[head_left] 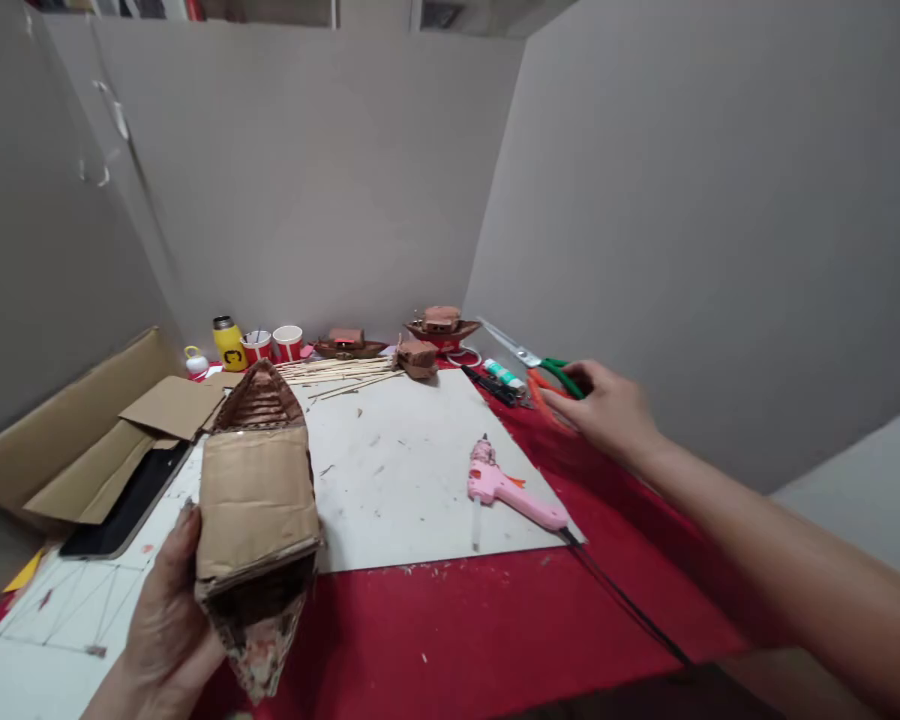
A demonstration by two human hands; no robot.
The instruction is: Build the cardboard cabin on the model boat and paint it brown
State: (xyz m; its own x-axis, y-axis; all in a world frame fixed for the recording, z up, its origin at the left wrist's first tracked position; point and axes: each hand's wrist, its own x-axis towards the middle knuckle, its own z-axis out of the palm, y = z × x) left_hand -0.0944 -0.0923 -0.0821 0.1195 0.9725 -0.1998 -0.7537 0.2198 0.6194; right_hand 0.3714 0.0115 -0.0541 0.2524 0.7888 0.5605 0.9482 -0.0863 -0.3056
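My left hand point(166, 605) grips a cardboard model boat point(259, 495) by its side, lifted in front of me at the left. A plain tan cardboard roof covers the boat's middle; its ribbed brown pointed end faces away. Over on the right, my right hand point(607, 405) is closed round the green and orange handles of a pair of scissors point(529, 357). Their blades point up and to the left, away from me. Below them, a pink hot glue gun point(510, 490) lies on the white board point(397, 480).
Cardboard pieces point(105, 440) and a dark tablet point(131, 505) lie at the left. Along the back stand a yellow bottle point(229, 345), paper cups point(288, 342), thin wooden sticks point(337, 372) and other model boats point(442, 328). A glue stick point(504, 375) lies near the scissors. The glue gun's cord point(630, 600) crosses the red cloth point(420, 640).
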